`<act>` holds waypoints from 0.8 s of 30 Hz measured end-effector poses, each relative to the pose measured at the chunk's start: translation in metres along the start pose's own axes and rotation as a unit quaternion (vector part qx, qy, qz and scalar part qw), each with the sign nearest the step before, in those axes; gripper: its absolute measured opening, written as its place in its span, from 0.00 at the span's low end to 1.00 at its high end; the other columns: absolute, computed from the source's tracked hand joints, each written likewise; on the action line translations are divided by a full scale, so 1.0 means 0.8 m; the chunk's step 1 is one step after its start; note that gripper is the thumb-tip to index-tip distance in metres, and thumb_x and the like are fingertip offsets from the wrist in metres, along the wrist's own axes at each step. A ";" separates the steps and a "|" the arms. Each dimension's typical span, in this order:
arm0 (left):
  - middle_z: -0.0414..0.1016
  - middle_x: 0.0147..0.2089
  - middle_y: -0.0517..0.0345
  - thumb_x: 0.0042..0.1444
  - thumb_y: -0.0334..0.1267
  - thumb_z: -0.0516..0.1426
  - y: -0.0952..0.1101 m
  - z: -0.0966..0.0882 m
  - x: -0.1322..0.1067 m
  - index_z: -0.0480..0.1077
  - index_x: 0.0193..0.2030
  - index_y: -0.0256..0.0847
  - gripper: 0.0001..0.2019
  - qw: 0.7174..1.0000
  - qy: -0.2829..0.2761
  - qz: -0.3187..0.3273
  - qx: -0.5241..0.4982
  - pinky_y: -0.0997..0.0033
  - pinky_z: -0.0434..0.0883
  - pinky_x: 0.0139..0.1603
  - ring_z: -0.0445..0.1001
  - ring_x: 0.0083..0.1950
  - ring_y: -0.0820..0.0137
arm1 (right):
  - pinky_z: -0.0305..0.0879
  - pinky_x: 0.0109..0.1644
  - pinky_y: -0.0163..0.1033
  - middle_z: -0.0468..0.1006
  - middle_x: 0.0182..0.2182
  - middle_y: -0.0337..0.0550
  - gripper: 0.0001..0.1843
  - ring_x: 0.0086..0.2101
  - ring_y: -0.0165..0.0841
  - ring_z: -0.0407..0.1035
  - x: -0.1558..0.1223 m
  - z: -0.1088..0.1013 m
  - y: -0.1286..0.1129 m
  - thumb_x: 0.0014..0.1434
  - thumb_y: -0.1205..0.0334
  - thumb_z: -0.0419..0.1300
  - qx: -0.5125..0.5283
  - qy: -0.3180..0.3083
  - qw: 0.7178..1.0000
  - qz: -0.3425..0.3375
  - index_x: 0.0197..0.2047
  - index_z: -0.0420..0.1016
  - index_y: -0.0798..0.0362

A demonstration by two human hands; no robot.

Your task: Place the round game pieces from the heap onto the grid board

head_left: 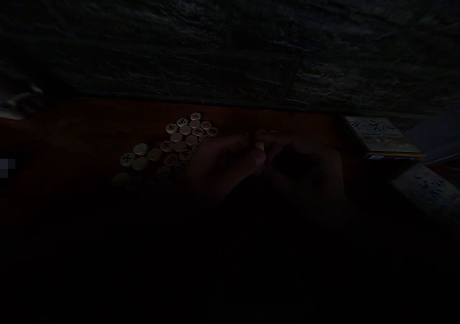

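Centrally, small pale wooden-looking disc (259, 146): right of the similar discs (180, 145); likely light, stiff, best pinched by its rim.
Left hand (217, 166): curled, thumb at the disc.
Right hand (318, 154): curled, fingertips beside it; whose grip, cannot tell.

I see one pale piece (260, 146) held where the left hand's (223, 163) and right hand's (309, 158) fingertips meet, mostly hidden. Round wooden pieces (185, 130) lie flat, clustered beside the left hand, some marked red or black, others plain-topped.
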State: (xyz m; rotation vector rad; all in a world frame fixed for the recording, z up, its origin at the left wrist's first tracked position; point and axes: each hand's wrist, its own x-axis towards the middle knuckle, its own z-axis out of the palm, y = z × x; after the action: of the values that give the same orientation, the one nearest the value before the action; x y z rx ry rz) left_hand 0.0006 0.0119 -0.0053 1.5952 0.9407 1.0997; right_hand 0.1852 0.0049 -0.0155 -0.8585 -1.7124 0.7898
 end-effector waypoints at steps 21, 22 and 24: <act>0.73 0.30 0.61 0.64 0.36 0.59 0.001 -0.002 0.002 0.72 0.32 0.40 0.09 0.999 -0.029 0.035 -0.019 0.72 0.70 0.35 0.73 0.34 0.70 | 0.77 0.46 0.39 0.82 0.33 0.36 0.16 0.37 0.32 0.78 0.000 0.002 0.003 0.60 0.64 0.74 0.006 0.006 1.000 -0.017 0.51 0.85 0.44; 0.73 0.30 0.61 0.63 0.36 0.59 0.002 -0.002 0.003 0.72 0.32 0.40 0.08 0.999 -0.029 0.033 -0.021 0.72 0.70 0.35 0.73 0.34 0.70 | 0.76 0.45 0.39 0.82 0.33 0.36 0.16 0.36 0.32 0.77 -0.001 0.002 0.002 0.60 0.65 0.74 0.002 0.006 1.000 -0.017 0.51 0.85 0.44; 0.72 0.30 0.61 0.64 0.38 0.59 0.000 -0.002 0.003 0.72 0.31 0.40 0.09 0.998 -0.033 0.037 -0.045 0.72 0.70 0.35 0.73 0.34 0.70 | 0.76 0.42 0.38 0.82 0.33 0.36 0.16 0.35 0.31 0.77 -0.002 0.001 -0.001 0.60 0.66 0.73 -0.004 0.000 1.000 -0.015 0.52 0.85 0.44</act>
State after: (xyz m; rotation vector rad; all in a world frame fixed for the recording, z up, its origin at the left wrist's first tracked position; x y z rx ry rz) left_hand -0.0005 0.0146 -0.0046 1.5921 0.7835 1.1180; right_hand 0.1844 0.0035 -0.0160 -0.8363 -1.7255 0.7636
